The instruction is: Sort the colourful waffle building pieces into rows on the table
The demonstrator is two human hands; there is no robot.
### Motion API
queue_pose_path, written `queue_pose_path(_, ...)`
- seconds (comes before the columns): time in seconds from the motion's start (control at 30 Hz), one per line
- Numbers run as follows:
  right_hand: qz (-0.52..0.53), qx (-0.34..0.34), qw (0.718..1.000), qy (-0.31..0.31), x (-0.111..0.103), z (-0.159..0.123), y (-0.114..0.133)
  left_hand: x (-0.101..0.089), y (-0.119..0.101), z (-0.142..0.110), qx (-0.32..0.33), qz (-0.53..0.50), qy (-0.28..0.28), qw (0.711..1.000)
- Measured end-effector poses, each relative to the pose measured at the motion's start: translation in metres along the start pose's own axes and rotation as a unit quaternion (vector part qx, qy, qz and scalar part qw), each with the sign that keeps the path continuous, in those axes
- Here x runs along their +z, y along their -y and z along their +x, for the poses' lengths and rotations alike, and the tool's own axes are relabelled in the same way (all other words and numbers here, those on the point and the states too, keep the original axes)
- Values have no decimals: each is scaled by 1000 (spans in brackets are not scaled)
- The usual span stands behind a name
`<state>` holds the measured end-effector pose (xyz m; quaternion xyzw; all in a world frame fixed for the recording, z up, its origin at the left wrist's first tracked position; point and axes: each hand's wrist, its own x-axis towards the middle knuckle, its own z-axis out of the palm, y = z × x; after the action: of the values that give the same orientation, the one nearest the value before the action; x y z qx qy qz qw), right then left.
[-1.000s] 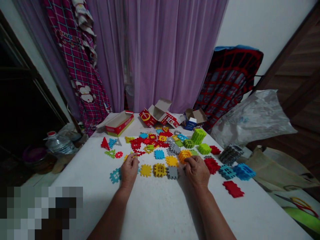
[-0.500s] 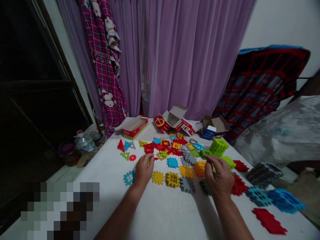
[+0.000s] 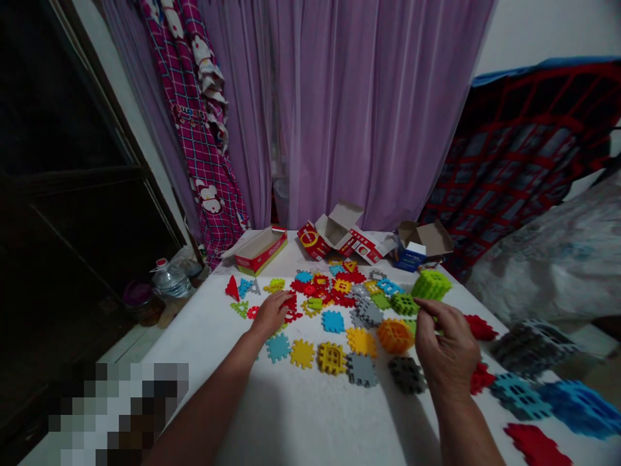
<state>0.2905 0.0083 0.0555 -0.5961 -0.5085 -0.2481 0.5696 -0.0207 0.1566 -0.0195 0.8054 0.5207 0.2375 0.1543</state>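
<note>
Left hand (image 3: pixel 272 315) low over the table, palm down, wrist angled toward 1 o'clock; fingers extended and close together, fingertips on or just above a red waffle block (image 3: pixel 291 309), with no grip visible; right hand (image 3: pixel 446 349) raised, back of hand up, fingers curled downward; thumb and forefinger close around a lime-green block (image 3: pixel 412 328) at the hand's 9 o'clock, partly hidden, so grip impossible to confirm; orange waffle cube (image 3: pixel 395 336) just beside that block; dark gray square piece (image 3: pixel 406 374) near the right hand at 8 o'clock; red piece (image 3: pixel 480 327) near it at 2 o'clock; green waffle cube (image 3: pixel 431 285) at 12 o'clock; mixed heap of small pieces (image 3: pixel 325 288) between both hands and the far edge; row of teal, yellow and gray squares (image 3: pixel 330 358) between the hands; white table (image 3: pixel 310 421) bare toward 6 o'clock, with open room there; open cardboard boxes (image 3: pixel 330 230) along the far edge; blue waffle cube (image 3: pixel 579 408) at the right edge, blurred.
</note>
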Motion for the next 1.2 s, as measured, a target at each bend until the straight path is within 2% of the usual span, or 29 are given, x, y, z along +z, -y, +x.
queue_pose_path(0.23, 1, 24, 1000, -11, -1, 1, 1, -26, 16, -16, -95, -86, -49, 990)
queue_pose_path(0.3, 8, 28, 999, -15, -2, 3, 1, -29, 16, -16, -97, -90, -59, 989)
queue_pose_path(0.43, 12, 37, 999, -13, -3, 4, 3, -28, 9, -18, -27, -39, -28, 998)
queue_pose_path(0.53, 13, 28, 999, -10, -3, 4, 4, -27, 2, -20, -7, 9, 4, 1000)
queue_pose_path(0.6, 16, 22, 1000, -11, -4, 4, 6, -29, -1, -21, -18, 31, 0, 999)
queue_pose_path(0.67, 21, 19, 1000, -12, -5, 5, 7, -31, 1, -22, -52, 29, -28, 998)
queue_pose_path(0.77, 25, 22, 999, -18, -9, 8, 9, -36, 11, -22, -119, -7, -82, 989)
queue_pose_path(0.87, 21, 30, 999, -28, -12, 10, 9, -44, 21, -21, -167, -46, -93, 980)
queue_pose_path(0.97, 17, 29, 999, -27, -12, 11, 8, -56, 24, -20, -177, 0, -89, 980)
queue_pose_path(1.03, 17, 29, 999, -24, -11, 10, 8, -62, 19, -19, -145, 71, -99, 982)
queue_pose_path(1.1, 17, 30, 999, -21, -10, 10, 8, -62, 9, -18, -98, 130, -74, 984)
queue_pose_path(1.2, 20, 23, 999, -19, -9, 9, 9, -53, -10, -15, -47, 184, 52, 980)
